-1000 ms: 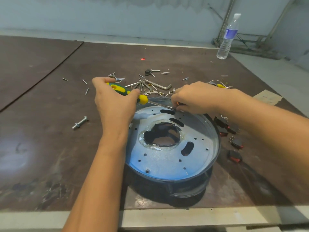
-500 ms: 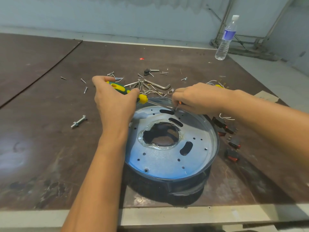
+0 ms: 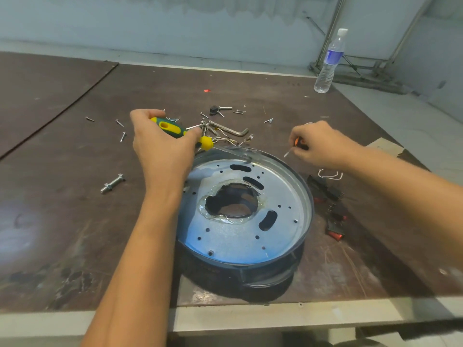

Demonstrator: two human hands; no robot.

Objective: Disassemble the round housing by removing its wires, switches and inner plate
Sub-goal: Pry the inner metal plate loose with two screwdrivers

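The round housing (image 3: 307,196) stands near the table's front edge, its bluish inner plate (image 3: 233,234) showing slots and a ragged centre hole. My left hand (image 3: 162,149) grips a green and yellow screwdriver (image 3: 180,131) over the housing's far left rim, the shaft reaching across the rim. To the right of the housing, my right hand (image 3: 323,144) pinches a small orange-tipped piece with a short metal pin (image 3: 288,152) sticking out below the fingers. Black and red switches (image 3: 333,214) and a white wire loop (image 3: 329,174) lie right of the housing.
Loose screws (image 3: 122,136), a hex key (image 3: 233,130) and clips are scattered behind the housing. A bolt (image 3: 112,182) lies at the left. A water bottle (image 3: 329,61) stands at the far right corner. A paper scrap (image 3: 383,146) lies near the right edge.
My right hand has drawn away from the plate's far rim to the right, carrying the small pinned piece. My left hand and the screwdriver stayed over the rim.
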